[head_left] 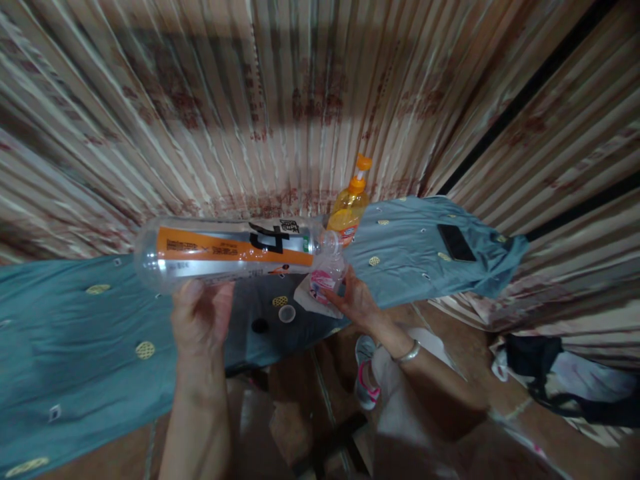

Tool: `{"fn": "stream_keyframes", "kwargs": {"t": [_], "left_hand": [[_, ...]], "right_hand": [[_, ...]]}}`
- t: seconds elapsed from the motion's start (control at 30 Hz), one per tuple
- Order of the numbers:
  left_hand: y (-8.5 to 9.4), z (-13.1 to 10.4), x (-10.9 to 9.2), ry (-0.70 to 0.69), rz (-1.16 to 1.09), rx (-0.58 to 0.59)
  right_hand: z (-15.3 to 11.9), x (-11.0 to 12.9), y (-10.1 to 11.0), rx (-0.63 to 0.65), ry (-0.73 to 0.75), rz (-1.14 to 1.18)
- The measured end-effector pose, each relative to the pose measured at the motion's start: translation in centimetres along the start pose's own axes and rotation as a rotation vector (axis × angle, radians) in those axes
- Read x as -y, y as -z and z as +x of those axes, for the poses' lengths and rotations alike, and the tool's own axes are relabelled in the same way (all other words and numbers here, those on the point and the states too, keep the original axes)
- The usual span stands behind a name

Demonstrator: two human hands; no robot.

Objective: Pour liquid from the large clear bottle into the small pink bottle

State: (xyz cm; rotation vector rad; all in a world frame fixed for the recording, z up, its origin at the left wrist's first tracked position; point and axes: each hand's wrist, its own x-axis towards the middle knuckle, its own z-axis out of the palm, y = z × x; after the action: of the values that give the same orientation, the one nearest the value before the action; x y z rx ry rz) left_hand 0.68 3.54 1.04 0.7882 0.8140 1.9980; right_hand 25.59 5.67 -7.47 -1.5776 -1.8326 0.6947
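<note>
A large clear plastic bottle (230,250) with an orange and silver label lies on its side in the air, its neck pointing right. My left hand (200,313) holds it from below, near its base. At its mouth stands a small clear bottle (327,277) with a pink label, and the two necks meet or overlap. My right hand (353,300) has its fingers closed round the small bottle. Beneath that bottle is a whitish sheet or cloth (305,297). A round translucent cap (287,313) and a dark round cap (260,325) lie on the cloth-covered surface close by.
An orange pump bottle (349,210) stands behind the small bottle, by the curtain (300,100). On the right part of the blue-green cloth (400,267) lies a black phone (456,242). A shoe (367,373) shows on the tiled floor; dark fabric (540,360) lies at lower right.
</note>
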Motion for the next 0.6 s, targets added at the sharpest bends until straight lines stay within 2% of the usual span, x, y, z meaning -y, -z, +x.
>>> {"fn": "stream_keyframes", "kwargs": {"t": [0.2,0.47,0.6], "left_hand": [[0.14,-0.25,-0.11,-0.001,0.040,-0.080],[0.30,-0.25,-0.51,-0.012,0.112,0.023],[0.23,-0.16,-0.47,-0.044,0.098,0.009]], "right_hand": [[-0.08,0.01,-0.01,0.031,-0.026,-0.067],[-0.29,0.61,0.27,0.024,0.003,-0.088],[-0.37,0.55,0.26,0.021,-0.004,-0.034]]}}
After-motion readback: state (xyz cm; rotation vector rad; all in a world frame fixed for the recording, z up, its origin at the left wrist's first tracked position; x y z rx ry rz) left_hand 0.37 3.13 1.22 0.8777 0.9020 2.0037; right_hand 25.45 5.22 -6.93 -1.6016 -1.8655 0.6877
